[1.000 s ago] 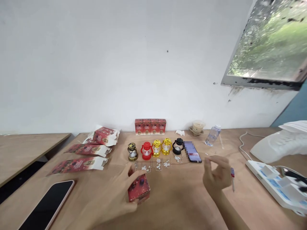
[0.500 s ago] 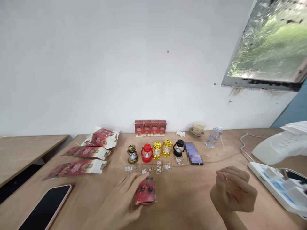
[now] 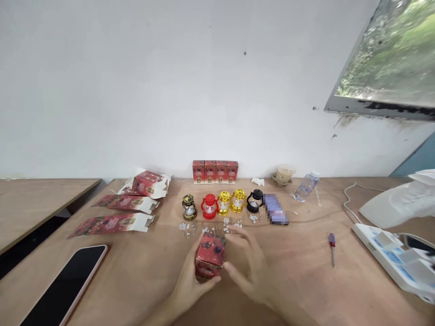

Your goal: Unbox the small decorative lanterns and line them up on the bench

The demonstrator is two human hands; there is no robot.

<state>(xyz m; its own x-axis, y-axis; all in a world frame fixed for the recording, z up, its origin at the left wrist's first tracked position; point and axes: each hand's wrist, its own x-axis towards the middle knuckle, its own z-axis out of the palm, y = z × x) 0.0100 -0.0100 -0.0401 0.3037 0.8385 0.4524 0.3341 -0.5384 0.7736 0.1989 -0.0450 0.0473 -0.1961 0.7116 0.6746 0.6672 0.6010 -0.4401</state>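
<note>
A small red printed box (image 3: 210,250) is gripped from its left side by my left hand (image 3: 192,276), thumb along the lower front and fingers behind. My right hand (image 3: 251,267), somewhat blurred, is beside the box's right side with thumb and fingers apart; whether its fingertips touch the box I cannot tell. Just beyond the box are small metal and white parts (image 3: 226,225) in little groups. Behind them stand miniature lanterns: a bronze one (image 3: 189,207), a red one (image 3: 210,207), two gold ones (image 3: 223,203) and a black one (image 3: 254,201).
Red boxes (image 3: 215,172) stand in a row by the wall. Flattened cartons (image 3: 112,224) and a phone (image 3: 64,285) lie left. On the right are a screwdriver (image 3: 332,249), a water bottle (image 3: 306,186), a cup (image 3: 284,174), another phone (image 3: 275,209) and a power strip (image 3: 390,260).
My right hand has moved left from the right side of the table to the box, and the screwdriver now shows there. My left hand has raised and tilted the box slightly.
</note>
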